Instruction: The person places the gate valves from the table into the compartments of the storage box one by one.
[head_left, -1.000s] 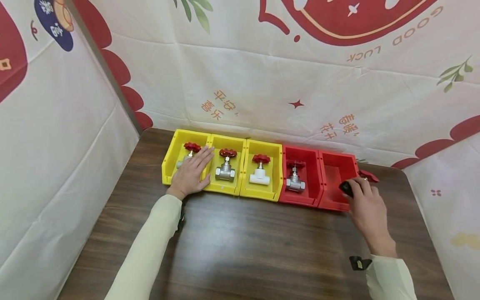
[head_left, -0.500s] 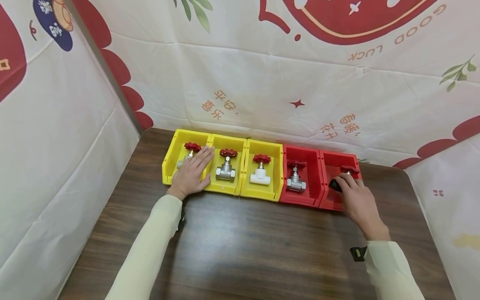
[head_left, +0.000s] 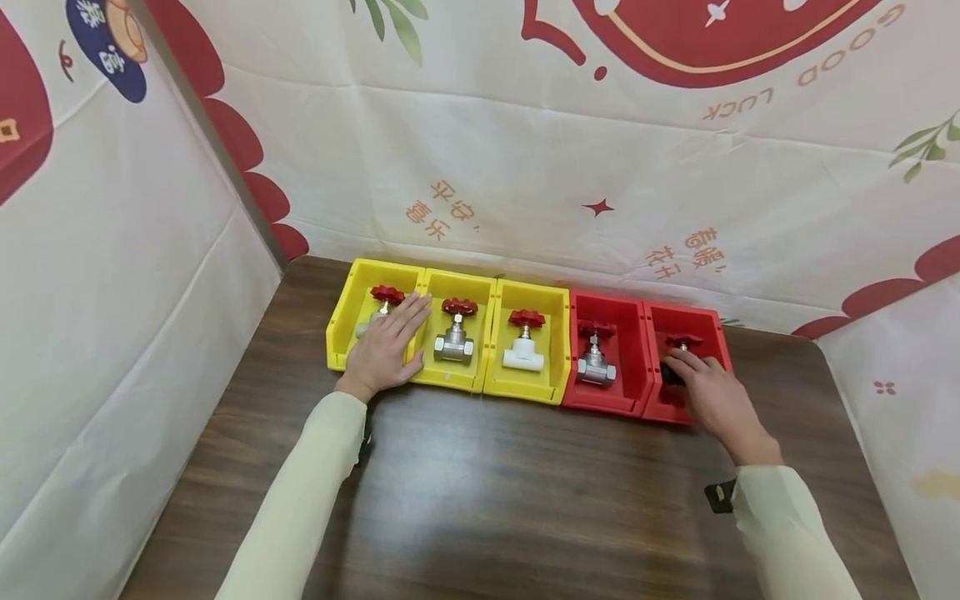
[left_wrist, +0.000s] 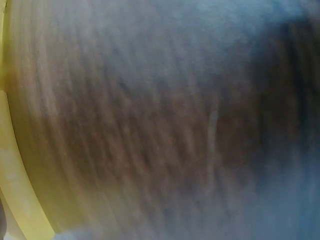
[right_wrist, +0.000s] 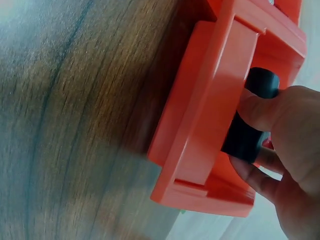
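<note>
My right hand [head_left: 720, 404] grips a valve with a black tee-shaped body [right_wrist: 243, 140] and a red handwheel [head_left: 684, 340], inside the rightmost red bin [right_wrist: 207, 110]. In the right wrist view the thumb lies across the black body, with fingers curled round its other side. My left hand [head_left: 384, 350] lies with straight fingers over the side between the first yellow bin [head_left: 339, 329] and its neighbour. It partly hides a pale grey valve [head_left: 366, 327] with a red wheel. The left wrist view is blurred, with a yellow bin edge [left_wrist: 17, 175] at its left.
A steel valve [head_left: 453, 346] and a white valve [head_left: 523, 358] lie in the other two yellow bins, and another steel valve [head_left: 596, 369] in the left red bin. The bins form one row on the dark wooden table [head_left: 487, 492], close to a printed cloth backdrop [head_left: 525, 183].
My right hand has moved left with the black valve, from beyond the bin's right side to inside the rightmost red bin. My left hand has stayed in place.
</note>
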